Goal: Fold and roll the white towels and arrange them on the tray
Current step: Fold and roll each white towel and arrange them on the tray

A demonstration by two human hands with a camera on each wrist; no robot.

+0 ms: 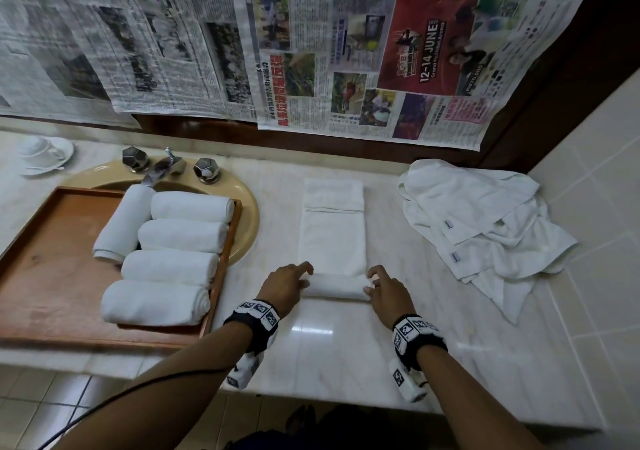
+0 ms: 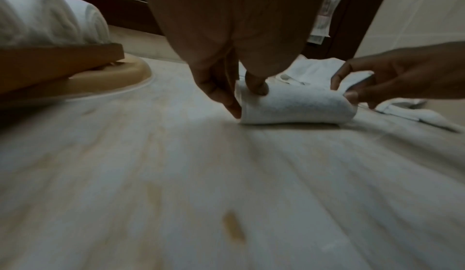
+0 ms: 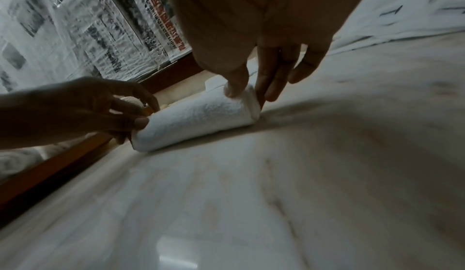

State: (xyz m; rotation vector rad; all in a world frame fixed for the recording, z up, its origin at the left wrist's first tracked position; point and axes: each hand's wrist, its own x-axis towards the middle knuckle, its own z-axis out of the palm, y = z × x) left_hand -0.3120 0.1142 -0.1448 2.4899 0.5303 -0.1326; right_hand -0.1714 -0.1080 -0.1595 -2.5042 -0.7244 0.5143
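Both my left hand (image 1: 285, 281) and right hand (image 1: 388, 288) pinch the half-rolled towel (image 1: 335, 287) at its ends. Soft and light, I judge; slack ends would let it unroll.

Open table in the middle, blocked on both sides

Bare table (image 1: 332, 345) lies near the person; the tray (image 1: 52, 235) of rolled towels (image 1: 166, 262) walls the left, the loose towel heap (image 1: 485, 221) the right.

- Newspaper sheets (image 1: 311, 44) covered the wall behind a pale marble counter (image 1: 311, 345).
- A beige basin (image 1: 247, 214) with chrome taps (image 1: 166, 167) sat left.
- White tiles (image 1: 595, 179) lined the right wall.
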